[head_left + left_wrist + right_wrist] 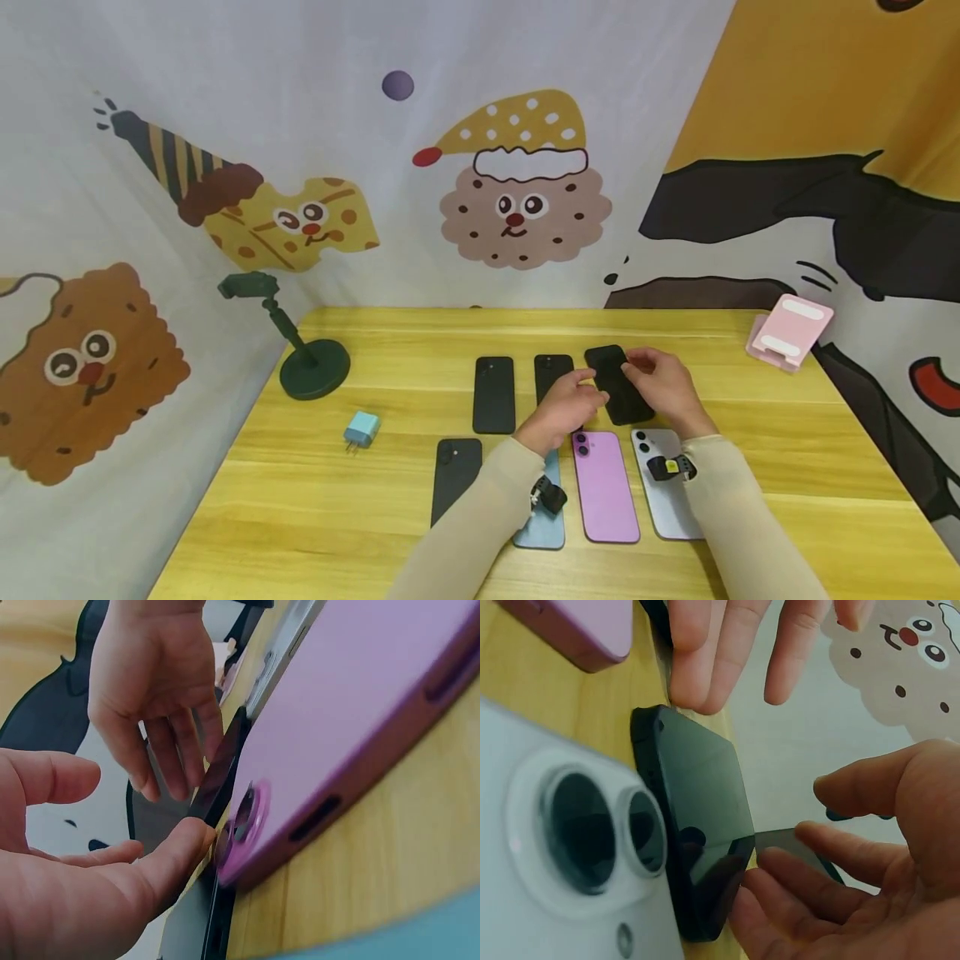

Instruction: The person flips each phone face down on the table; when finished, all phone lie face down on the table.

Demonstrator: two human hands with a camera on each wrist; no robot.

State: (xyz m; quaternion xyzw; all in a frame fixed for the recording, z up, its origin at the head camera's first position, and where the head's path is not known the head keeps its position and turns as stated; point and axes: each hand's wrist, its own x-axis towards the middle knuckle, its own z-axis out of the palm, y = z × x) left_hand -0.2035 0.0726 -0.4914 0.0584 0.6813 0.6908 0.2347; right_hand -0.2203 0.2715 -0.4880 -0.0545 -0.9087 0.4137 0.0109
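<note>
A black phone (618, 390) lies screen up at the back right of a group of phones, slightly turned. My right hand (666, 383) is at its right edge, fingers loosely bent and fingertips at the phone's side in the right wrist view. To the left of that phone, my left hand (567, 407) hovers with extended fingers and holds nothing. It partly covers another black phone (553, 367). Nearer to me lie a pink phone (606, 487), a white phone (667, 500) under my right wrist, and a light blue phone (542, 529) partly hidden by my left wrist.
Two more dark phones, one at the back (494, 396) and one in front (455, 471), lie to the left. Farther left are a blue charger plug (362, 429) and a dark green stand (315, 369). A pink phone stand (792, 332) is at the back right corner.
</note>
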